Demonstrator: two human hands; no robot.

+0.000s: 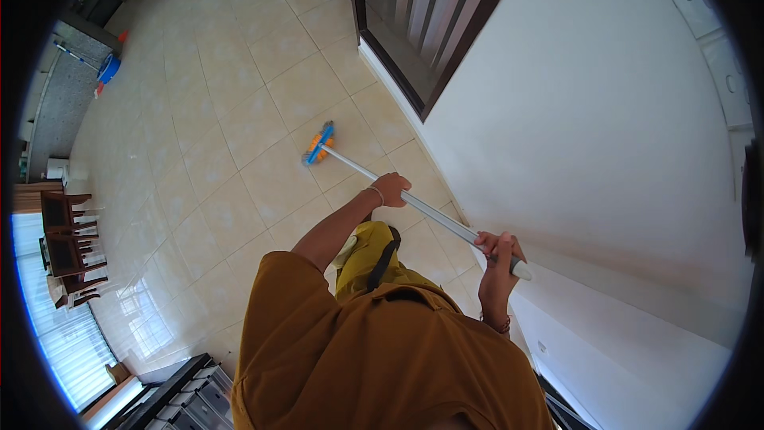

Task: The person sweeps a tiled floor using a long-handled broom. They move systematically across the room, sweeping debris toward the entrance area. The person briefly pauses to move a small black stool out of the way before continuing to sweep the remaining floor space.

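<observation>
A long broom slants across the view, with its pale metal handle (439,213) running between my two hands. My left hand (392,189) is closed around the handle's middle and wears a thin bracelet at the wrist. Nearer the wall, my right hand (501,251) grips the upper end, just below the light-coloured end cap (521,269). At the far end, the broom's blue head (320,144), with orange and grey bristles, rests on the beige tiled floor (250,149).
A white wall (537,107) and a dark-framed glass panel (412,30) border the floor on the right. At left are a blue bucket (108,68) with a stick beside it and wooden chairs (67,254). Drawer units (203,403) stand at lower left.
</observation>
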